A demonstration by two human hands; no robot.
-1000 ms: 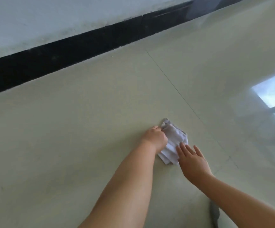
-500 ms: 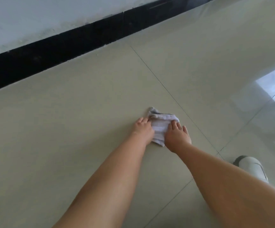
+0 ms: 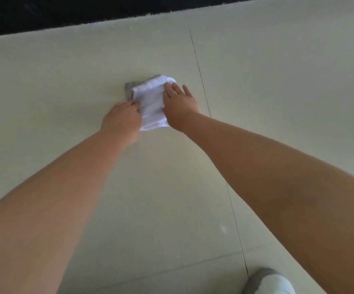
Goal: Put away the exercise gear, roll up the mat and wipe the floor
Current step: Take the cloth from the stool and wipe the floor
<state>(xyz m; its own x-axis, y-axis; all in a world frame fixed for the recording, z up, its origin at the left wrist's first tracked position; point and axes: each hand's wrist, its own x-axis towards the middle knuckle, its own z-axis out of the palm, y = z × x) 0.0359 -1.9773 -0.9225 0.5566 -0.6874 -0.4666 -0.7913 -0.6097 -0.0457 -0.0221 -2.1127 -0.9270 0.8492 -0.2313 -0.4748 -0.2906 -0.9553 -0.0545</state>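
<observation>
White cloth [image 3: 153, 105], folded into a rough rectangle, lies flat on the pale tiled floor [image 3: 65, 81], with a grey layer or underside peeking out at its far left corner. In the head view, the only one, its long axis runs from near the person away toward the black baseboard [image 3: 44, 15], leaning slightly to the right. A thin grout line [image 3: 201, 81] passes just beside the cloth on its right, running the same way.

Both hands sit on the cloth, one at each long edge, so the cloth lies between them, not ahead of either. The left hand [image 3: 122, 119] is at the nearer left edge; its fingers are curled under, and they seem to bunch or pinch the cloth's border, though the fingertips themselves are hidden. The right hand [image 3: 179, 102] reaches further up the right edge, its fingers [image 3: 177, 88] straight and spread, pressing flat with the tips at the cloth's far corner and partly on the bare tile. The right hand is thus the one nearer the far end, the left nearer the body.

No mat or exercise gear shows here. I judge the wiping stage is in hand, and the next stroke depends on pushing the cloth along its long axis, toward the baseboard or back. A grey-and-white shoe [image 3: 269, 282] shows at the bottom right.
</observation>
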